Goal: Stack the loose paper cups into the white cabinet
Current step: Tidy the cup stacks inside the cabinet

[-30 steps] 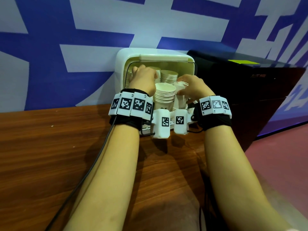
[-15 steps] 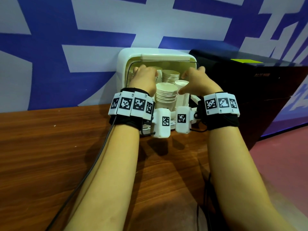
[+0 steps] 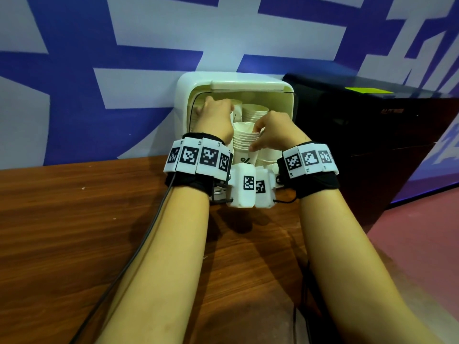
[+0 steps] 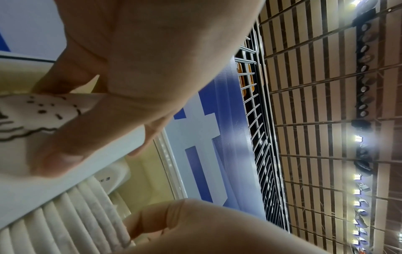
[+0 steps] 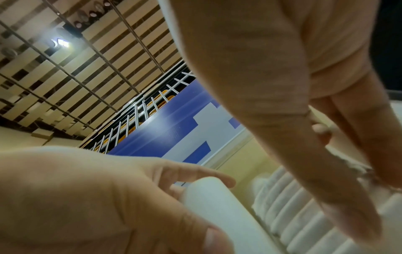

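Note:
The white cabinet (image 3: pixel 236 79) stands open at the back of the table, with stacks of paper cups inside. My left hand (image 3: pixel 213 115) reaches into its left side and grips a printed white cup (image 4: pixel 26 116), thumb laid across it. My right hand (image 3: pixel 263 135) is over the front cup stack (image 3: pixel 244 139) and holds a plain white cup (image 5: pixel 217 206) between thumb and fingers, right beside that stack's rims (image 5: pixel 293 206). Another stack (image 3: pixel 254 112) stands further back. The lower part of the cabinet is hidden behind my wrists.
A black box (image 3: pixel 372 120) stands close against the cabinet's right side. The wooden table (image 3: pixel 74 232) ends at the right, with red floor (image 3: pixel 422 232) beyond. A black cable (image 3: pixel 139 249) runs along my left forearm. Behind is a blue and white wall.
My right hand has come down and to the left with its cup, from the cabinet's right side to the front stack. The left hand has stayed inside the cabinet.

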`<state>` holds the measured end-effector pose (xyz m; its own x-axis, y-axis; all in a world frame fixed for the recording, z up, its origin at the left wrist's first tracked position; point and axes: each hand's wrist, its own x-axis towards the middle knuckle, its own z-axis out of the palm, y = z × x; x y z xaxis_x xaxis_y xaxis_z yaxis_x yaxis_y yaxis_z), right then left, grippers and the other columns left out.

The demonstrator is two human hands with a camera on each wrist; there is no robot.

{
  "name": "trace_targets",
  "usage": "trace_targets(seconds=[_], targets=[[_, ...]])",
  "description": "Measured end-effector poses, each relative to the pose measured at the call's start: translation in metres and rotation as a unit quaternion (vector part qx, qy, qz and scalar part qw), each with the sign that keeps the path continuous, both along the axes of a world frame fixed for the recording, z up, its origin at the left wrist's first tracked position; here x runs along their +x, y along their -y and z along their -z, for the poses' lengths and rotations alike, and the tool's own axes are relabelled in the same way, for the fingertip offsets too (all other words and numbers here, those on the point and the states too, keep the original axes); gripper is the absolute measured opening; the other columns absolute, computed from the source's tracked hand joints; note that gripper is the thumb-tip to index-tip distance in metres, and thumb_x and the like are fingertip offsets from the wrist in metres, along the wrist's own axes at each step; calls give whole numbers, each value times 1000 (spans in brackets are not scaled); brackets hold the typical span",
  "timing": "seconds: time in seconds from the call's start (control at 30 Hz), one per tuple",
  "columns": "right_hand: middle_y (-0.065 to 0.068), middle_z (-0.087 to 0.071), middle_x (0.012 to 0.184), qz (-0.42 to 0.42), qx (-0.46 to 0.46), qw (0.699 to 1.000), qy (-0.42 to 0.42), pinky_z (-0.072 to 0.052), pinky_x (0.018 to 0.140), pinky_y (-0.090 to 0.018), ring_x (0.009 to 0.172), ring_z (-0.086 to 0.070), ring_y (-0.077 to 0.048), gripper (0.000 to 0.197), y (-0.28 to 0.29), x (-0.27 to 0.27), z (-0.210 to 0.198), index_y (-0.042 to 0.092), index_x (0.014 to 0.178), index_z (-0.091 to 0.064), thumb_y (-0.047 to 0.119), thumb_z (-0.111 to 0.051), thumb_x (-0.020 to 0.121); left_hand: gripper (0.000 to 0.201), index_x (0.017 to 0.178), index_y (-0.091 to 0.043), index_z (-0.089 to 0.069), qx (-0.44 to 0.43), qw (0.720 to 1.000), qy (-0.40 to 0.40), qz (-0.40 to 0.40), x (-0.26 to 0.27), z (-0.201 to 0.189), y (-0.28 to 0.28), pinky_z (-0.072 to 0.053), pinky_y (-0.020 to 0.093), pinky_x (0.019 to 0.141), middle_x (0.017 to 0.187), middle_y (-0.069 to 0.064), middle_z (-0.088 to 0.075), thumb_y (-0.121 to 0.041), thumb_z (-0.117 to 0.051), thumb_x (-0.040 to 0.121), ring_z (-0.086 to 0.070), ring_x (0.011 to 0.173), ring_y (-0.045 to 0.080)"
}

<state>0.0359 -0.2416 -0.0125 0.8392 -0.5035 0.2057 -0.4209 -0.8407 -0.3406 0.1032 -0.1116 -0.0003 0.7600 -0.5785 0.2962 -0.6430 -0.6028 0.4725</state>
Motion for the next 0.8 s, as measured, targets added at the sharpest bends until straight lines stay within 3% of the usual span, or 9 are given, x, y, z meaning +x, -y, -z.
trace_targets(seconds=[0.07,0.17,0.27,0.37,0.43,0.5,0.6,0.7,0.8], targets=[[-2,-63,83,0,1,1000,10,-40,70,-26,84,-58,-17,25,0,1,2,16,79,-65,20,-87,67,66,138,-22,-45,-5,1000,-1,-4,-1,1,2,-34,45,107,144,11,-31,7,-66,81,-28,136,34],[0,-63,79,-12,7,1000,1,-49,73,-30,79,-60,-17,24,0,1,2,18,76,-63,19,-86,69,66,138,-22,-44,-7,1000,-1,-6,-1,2,3,-34,45,108,144,11,-31,6,-65,82,-28,136,34],[-2,-64,92,-29,24,999,-1,-49,72,-30,76,-58,-15,31,1,-4,-2,18,94,-67,22,-86,70,67,138,-19,-44,3,1000,1,-5,-1,0,1,-35,44,106,142,11,-33,2,-70,80,-31,134,34],[3,-55,99,-35,-2,999,39,-39,74,-26,90,-51,-14,39,4,-9,-12,18,103,-64,28,-85,71,75,138,-16,-42,5,1000,10,-5,-1,-4,-4,-37,45,106,140,12,-37,-10,-80,73,-35,132,33],[5,-52,98,-35,-13,995,90,-36,68,-23,90,-48,-13,41,5,-12,-19,16,103,-61,29,-84,72,78,139,-14,-43,-7,1000,27,-6,-1,-9,-8,-38,44,106,139,12,-43,-22,-83,71,-38,132,31],[2,-49,98,-36,-27,988,145,-35,67,-23,88,-47,-13,44,4,-12,-24,13,106,-58,29,-83,73,69,133,-12,-51,-32,999,43,-10,0,-14,-12,-42,42,102,133,10,-52,-31,-81,74,-46,126,28],[-6,-42,116,-66,-34,973,220,-36,89,-21,106,-45,-18,58,-1,-9,-23,13,122,-52,29,-81,74,48,118,-13,-63,-97,992,71,-27,1,-21,-16,-47,38,95,120,8,-62,-39,-74,79,-55,113,25],[-7,-38,141,-89,-49,972,212,-28,110,-29,132,-33,-22,71,-5,-4,-18,15,139,-43,31,-76,79,40,118,-13,-61,-134,981,132,-55,-1,-25,-19,-40,35,97,125,11,-53,-38,-65,87,-44,121,26],[-4,-34,152,-95,-67,976,186,-24,116,-40,141,-29,-22,71,-3,1,-13,16,146,-37,32,-70,85,41,122,-15,-54,-139,974,172,-41,-2,-25,-19,-32,31,103,131,11,-41,-35,-64,88,-33,125,27]])
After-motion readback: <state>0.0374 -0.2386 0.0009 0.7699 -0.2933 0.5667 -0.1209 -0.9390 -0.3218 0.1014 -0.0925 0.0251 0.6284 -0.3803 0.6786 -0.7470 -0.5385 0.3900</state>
